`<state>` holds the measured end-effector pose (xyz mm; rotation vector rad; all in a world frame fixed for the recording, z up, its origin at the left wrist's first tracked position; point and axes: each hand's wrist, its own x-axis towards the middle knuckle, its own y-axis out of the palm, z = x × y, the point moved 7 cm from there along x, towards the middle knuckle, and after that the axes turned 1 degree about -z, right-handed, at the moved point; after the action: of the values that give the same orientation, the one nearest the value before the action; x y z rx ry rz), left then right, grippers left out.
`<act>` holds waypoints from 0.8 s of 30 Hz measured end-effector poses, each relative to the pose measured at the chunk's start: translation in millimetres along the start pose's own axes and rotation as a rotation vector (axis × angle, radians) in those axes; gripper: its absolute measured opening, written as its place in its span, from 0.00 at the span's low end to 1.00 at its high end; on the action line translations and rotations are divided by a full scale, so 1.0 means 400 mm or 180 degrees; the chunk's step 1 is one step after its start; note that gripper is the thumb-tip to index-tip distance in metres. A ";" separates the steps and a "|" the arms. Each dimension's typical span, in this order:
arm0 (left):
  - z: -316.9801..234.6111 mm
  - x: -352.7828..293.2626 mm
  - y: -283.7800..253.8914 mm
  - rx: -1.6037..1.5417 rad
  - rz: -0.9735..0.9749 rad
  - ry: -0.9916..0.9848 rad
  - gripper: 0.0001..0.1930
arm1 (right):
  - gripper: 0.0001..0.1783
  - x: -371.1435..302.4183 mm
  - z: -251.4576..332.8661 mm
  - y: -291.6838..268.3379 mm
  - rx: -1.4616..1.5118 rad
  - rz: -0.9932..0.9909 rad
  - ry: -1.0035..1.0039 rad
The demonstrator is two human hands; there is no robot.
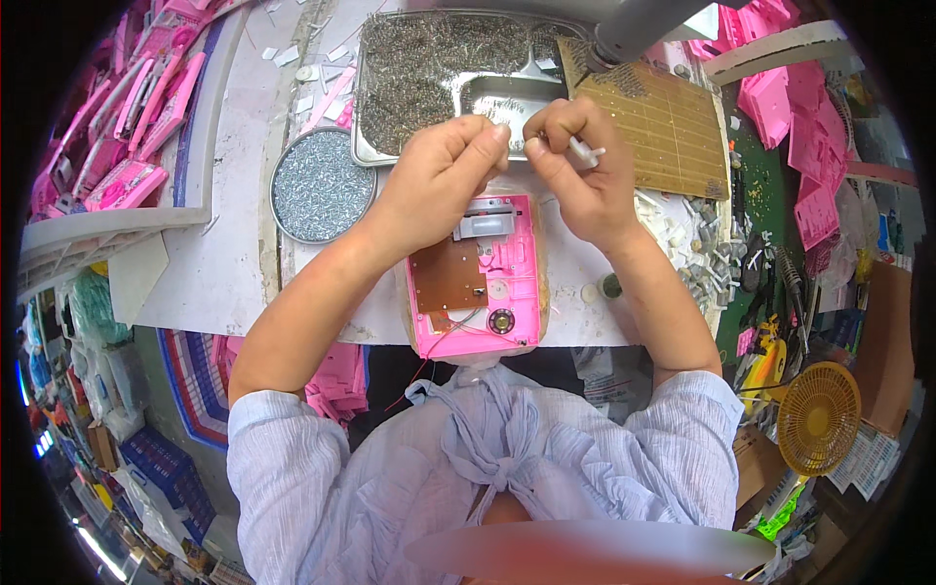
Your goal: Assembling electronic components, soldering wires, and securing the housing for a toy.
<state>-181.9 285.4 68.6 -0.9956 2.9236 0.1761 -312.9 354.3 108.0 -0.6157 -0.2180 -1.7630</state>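
Note:
My left hand is raised over the far end of a pink plastic housing, its thumb and fingers pinched together; whatever they hold is too small to make out. Just to the right, my right hand is closed with a small white plastic piece sticking out between its fingers. The two sets of fingertips are close but apart. Below them, the pink housing lies at the table's front edge. It holds a brown circuit board, a grey part, a round dark part and loose wires.
Behind my hands stands a metal tray heaped with small wiry metal parts. A round dish of screws is left of it. At right are a brown slatted board and white plastic pieces. A grey post rises at the back.

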 end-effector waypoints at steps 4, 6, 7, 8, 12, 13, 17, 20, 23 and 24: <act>0.023 0.004 0.009 -0.0410 0.0394 -0.0827 0.26 | 0.09 0.009 0.028 0.011 -0.0538 0.0280 -0.0727; 0.022 0.011 -0.002 -0.0236 0.0421 -0.1092 0.28 | 0.10 0.010 0.021 0.017 -0.0807 0.0352 -0.1040; 0.029 0.014 -0.007 -0.0240 0.0456 -0.1224 0.28 | 0.10 0.012 0.019 0.021 -0.0787 0.0405 -0.1016; 0.036 0.017 -0.011 -0.0244 0.0491 -0.1356 0.28 | 0.09 0.013 0.020 0.026 -0.0768 0.0458 -0.0992; -0.011 0.007 -0.012 0.0032 0.0117 -0.0656 0.24 | 0.06 0.012 -0.009 0.002 -0.0341 0.0183 -0.0294; -0.026 0.007 -0.011 0.0163 -0.0250 -0.0060 0.23 | 0.06 0.009 -0.019 0.001 -0.0174 0.0116 -0.0089; -0.048 -0.014 -0.011 0.0592 -0.0771 0.0996 0.18 | 0.08 0.001 -0.034 0.012 0.0302 -0.0046 0.0405; -0.028 -0.003 -0.010 0.0092 -0.0317 0.0367 0.16 | 0.08 0.002 -0.021 0.009 0.0165 0.0037 0.0150; 0.023 0.000 -0.003 -0.0674 0.0137 -0.0694 0.21 | 0.08 0.013 0.014 0.022 -0.0413 0.0343 -0.0555; 0.040 -0.002 0.002 -0.0915 0.0279 -0.1084 0.23 | 0.09 0.017 0.030 0.030 -0.0654 0.0469 -0.0832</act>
<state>-181.7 288.3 52.9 -0.7714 2.6730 0.7113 -299.3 350.5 119.4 -0.9884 -0.1670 -1.5713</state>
